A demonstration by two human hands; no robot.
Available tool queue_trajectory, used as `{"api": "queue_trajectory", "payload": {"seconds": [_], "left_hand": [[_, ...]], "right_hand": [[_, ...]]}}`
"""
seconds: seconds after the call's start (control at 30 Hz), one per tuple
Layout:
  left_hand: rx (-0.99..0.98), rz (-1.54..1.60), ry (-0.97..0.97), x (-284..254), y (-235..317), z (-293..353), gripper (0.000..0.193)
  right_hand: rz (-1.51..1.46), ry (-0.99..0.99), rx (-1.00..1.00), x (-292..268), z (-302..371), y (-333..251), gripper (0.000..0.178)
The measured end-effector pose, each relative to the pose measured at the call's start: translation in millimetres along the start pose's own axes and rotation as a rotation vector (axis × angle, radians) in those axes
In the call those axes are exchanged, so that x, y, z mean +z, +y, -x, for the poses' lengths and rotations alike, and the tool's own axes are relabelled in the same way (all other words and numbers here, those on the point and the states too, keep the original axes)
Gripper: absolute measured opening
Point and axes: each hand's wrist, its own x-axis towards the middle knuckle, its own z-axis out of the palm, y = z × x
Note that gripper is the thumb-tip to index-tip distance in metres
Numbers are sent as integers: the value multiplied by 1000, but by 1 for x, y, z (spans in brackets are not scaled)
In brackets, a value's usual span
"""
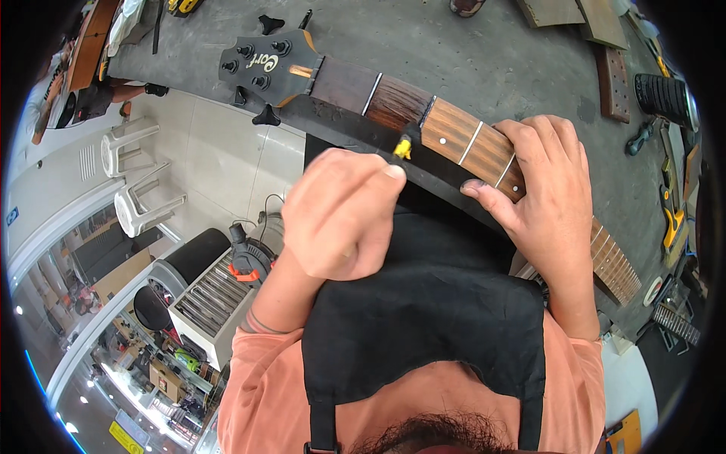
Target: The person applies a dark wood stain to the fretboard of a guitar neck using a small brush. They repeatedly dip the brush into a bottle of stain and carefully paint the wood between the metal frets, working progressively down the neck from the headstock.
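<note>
A guitar neck lies slantwise across the bench, its dark headstock with black tuners at the far left. The board section beside the headstock is dull and dark; the one next to it looks darker and wet, with streaks. My left hand is closed around a small tool with a yellow and black end, whose kind I cannot make out. Its black tip is at the near edge of the fretboard. My right hand rests over the fretboard, fingers on the far side and thumb at the near edge.
Grey bench holds wood pieces, a drilled wooden block, a black cylindrical container and a yellow-handled tool. White plastic chairs and a metal-slatted box stand on the left. A person's arm shows far left.
</note>
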Motion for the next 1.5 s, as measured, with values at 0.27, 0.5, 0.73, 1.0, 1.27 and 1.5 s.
{"api": "queue_trajectory", "payload": {"seconds": [0.27, 0.5, 0.73, 1.0, 1.27, 1.5], "left_hand": [[-7, 8, 26, -1, -1, 2, 32], [1, -18, 29, 1, -5, -5, 31], [-11, 21, -4, 1, -4, -11, 29], [-34, 33, -22, 3, -1, -12, 27], [-215, 313, 223, -31, -23, -26, 17], [-302, 147, 59, -17, -3, -20, 18]], "right_hand": [[4, 12, -2, 0, 0, -1, 63], [6, 7, -1, 1, 1, -1, 63], [3, 5, 5, 1, 1, -1, 65], [3, -16, 20, -1, 1, -2, 68], [-1, 8, 13, -1, 2, 0, 64], [-31, -45, 42, -2, 3, 1, 72]]}}
